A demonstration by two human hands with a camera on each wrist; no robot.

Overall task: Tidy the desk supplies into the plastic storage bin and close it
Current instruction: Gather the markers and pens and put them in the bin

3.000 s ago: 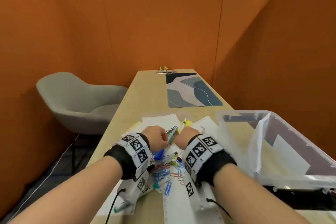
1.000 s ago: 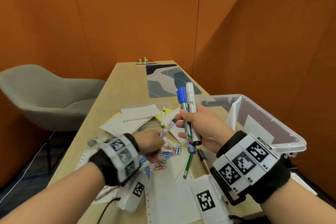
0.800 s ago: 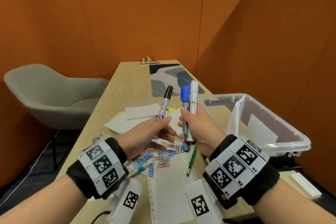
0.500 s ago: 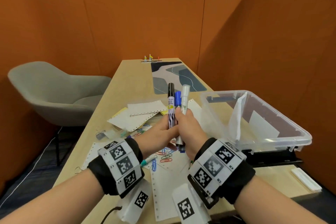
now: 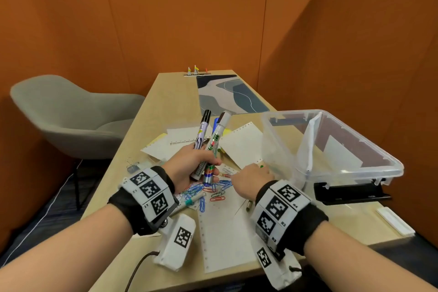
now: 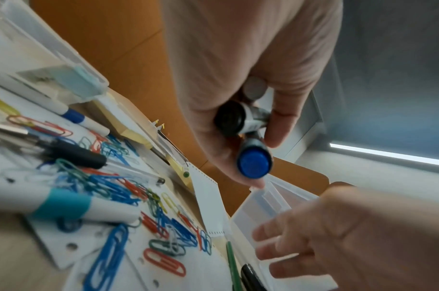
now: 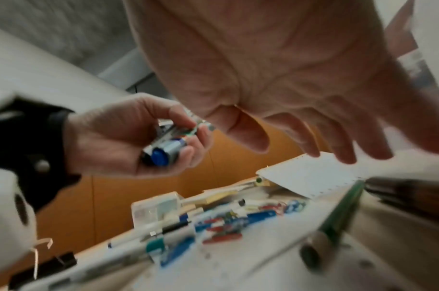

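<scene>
My left hand (image 5: 203, 166) grips a bundle of three markers (image 5: 208, 140) upright above the desk: one black-capped, one blue, one white-capped. Their butt ends show in the left wrist view (image 6: 248, 141). My right hand (image 5: 253, 175) holds nothing and hovers with spread fingers (image 7: 337, 141) low over the papers, just left of the clear plastic bin (image 5: 355, 173). The bin stands open at the right with sheets of paper inside. Below the hands lie coloured paper clips (image 5: 213, 189), a teal-banded marker (image 5: 192, 200), a green pencil (image 7: 343, 208) and a dark pen (image 5: 248, 206).
Loose perforated sheets (image 5: 239, 144) and yellow sticky notes cover the middle of the desk. A binder clip (image 5: 132, 166) lies at the left edge, and a small clear box (image 6: 51, 69) is nearby. A black part (image 5: 350, 193) sits under the bin. A grey chair (image 5: 71, 114) stands left; orange partitions surround the desk.
The right hand passed its two markers to the left hand, which now grips all three. The right hand let go and dropped toward the table beside the bin.
</scene>
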